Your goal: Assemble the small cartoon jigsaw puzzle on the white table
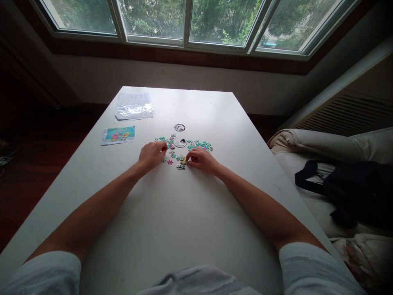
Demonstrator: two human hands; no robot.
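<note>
Many small jigsaw puzzle pieces (201, 145) in teal, pink and green lie scattered on the white table (172, 229). A small joined patch of puzzle (181, 162), with yellow in it, lies between my hands. My right hand (203, 160) has its fingertips pinched at the right edge of that patch, on a puzzle piece there. Curled closed, my left hand (152, 155) hovers or rests by the left pieces; whatever its fingertips hold is hidden. A pink piece (170, 162) lies just right of it.
A cartoon picture sheet (119, 135) lies at the left, with a clear plastic bag and papers (134, 106) beyond it. A round metallic lid-like disc (179, 142) sits among the pieces, a round hole (179, 128) behind it. A dark bag (359, 192) lies on the sofa (331, 143).
</note>
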